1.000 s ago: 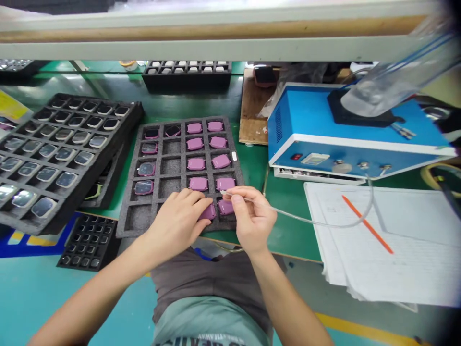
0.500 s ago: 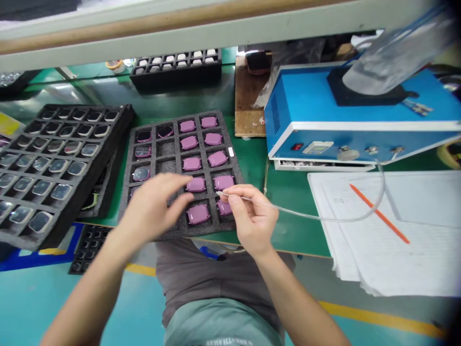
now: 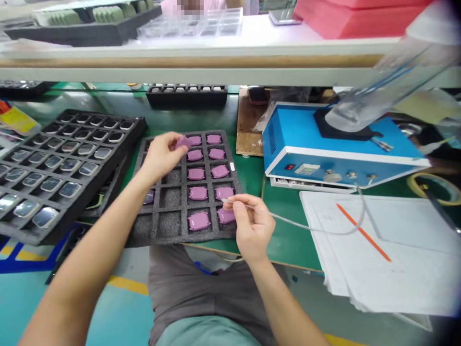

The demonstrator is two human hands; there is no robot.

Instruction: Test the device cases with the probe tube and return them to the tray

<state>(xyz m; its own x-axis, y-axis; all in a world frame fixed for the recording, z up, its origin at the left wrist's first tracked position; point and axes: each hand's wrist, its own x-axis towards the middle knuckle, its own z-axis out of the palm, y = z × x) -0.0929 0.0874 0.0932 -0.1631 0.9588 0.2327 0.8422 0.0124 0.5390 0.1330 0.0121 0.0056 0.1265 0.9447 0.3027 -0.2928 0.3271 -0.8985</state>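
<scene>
Between the thumb and fingers of my left hand is a purple watch case, slightly blurred, over the far part of a grey foam tray. More purple cases lie in the tray's two right columns, one per compartment. My right hand pinches the end of a thin clear tube, its pale tip pointing left above the tray's near right side. The tube runs to the front of a blue dispenser box. My left forearm hides part of the tray's left column.
Left of the tray stands a stack of black trays filled with watch faces. Papers with an orange stick lie at the right. A shelf edge crosses above the bench, and a black tray stands beneath it.
My left hand has moved to the tray's far side and closed on a purple watch case; before, its fingers were apart. The right hand still holds the tube. The view has tilted up.
</scene>
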